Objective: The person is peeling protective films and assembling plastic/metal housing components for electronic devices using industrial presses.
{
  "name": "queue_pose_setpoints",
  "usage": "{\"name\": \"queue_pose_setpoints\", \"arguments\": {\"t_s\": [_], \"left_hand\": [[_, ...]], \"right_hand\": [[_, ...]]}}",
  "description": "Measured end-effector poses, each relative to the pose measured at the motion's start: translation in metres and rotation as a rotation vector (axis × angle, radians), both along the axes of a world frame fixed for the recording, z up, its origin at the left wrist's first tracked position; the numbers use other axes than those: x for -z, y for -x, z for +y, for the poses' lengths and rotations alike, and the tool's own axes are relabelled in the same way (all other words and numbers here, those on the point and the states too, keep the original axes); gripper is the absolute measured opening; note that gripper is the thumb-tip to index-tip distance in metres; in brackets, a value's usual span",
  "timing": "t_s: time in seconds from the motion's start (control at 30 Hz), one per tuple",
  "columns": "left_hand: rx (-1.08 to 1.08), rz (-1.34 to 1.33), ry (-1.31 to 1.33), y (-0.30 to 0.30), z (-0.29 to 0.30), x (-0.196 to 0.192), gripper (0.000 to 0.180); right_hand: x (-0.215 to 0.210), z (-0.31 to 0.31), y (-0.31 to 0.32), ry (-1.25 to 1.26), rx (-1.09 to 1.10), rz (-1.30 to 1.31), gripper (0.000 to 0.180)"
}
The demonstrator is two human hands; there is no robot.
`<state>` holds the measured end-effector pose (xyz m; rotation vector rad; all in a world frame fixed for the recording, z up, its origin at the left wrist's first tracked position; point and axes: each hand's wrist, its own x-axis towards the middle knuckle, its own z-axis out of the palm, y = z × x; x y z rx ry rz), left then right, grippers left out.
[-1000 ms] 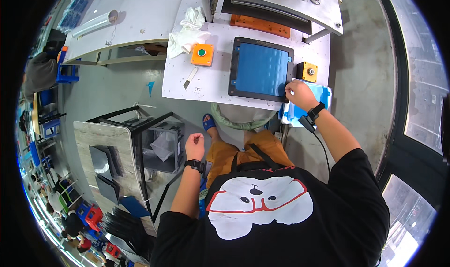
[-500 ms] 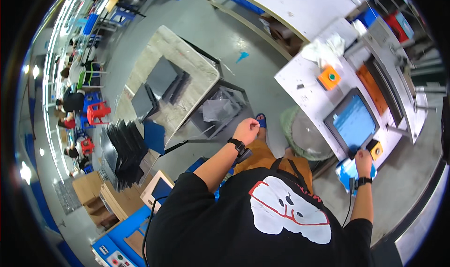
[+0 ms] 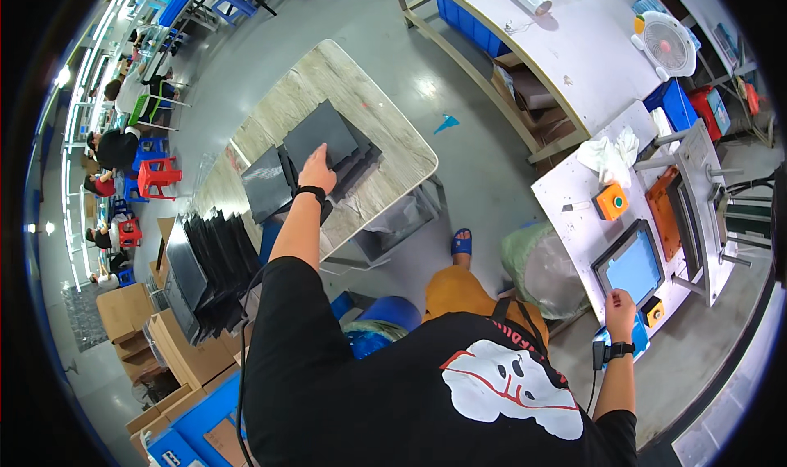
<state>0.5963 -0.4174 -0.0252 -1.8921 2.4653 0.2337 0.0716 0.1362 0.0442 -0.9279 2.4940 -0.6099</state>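
My left hand [image 3: 317, 170] reaches out over a pile of thin dark grey panels [image 3: 316, 135] on the wood-grain table. Its index finger is stretched out over the top panel, and the fingers look apart. A second group of dark panels [image 3: 268, 187] lies to the left of the hand. My right hand [image 3: 620, 307] is closed at the near edge of a black frame [image 3: 602, 272] with a light blue surface [image 3: 633, 264], on the white workbench. Whatever its fingers hold, if anything, is hidden.
Orange button boxes [image 3: 610, 201] sit on the white workbench [image 3: 566, 213], beside a raised metal fixture [image 3: 697, 213]. A tall stack of black panels [image 3: 215, 262] stands at left, above cardboard boxes [image 3: 184, 348]. A bagged bin [image 3: 545, 270] is by my legs. People sit far left.
My left hand has swung forward and left from in front of my body to the dark panels. My right hand stays by the black frame. The whole view has shifted.
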Motion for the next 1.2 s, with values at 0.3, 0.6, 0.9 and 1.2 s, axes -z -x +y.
{"name": "queue_pose_setpoints", "arguments": {"t_s": [0.3, 0.6, 0.9, 1.2], "left_hand": [[0.071, -0.04, 0.196, -0.006, -0.01, 0.01, 0.042], [-0.139, 0.465, 0.632, -0.079, -0.169, -0.112, 0.033], [-0.245, 1.707, -0.67, 0.132, -0.021, -0.148, 0.021], [-0.007, 1.138, -1.396, 0.36, 0.258, -0.095, 0.033]], "right_hand": [[-0.004, -0.06, -0.028, -0.023, -0.094, -0.083, 0.009], [0.005, -0.115, -0.054, 0.046, -0.278, -0.211, 0.012], [-0.002, -0.104, -0.06, 0.361, 0.105, -0.533, 0.02], [-0.042, -0.018, -0.026, 0.758, 0.299, -0.654, 0.047]]}}
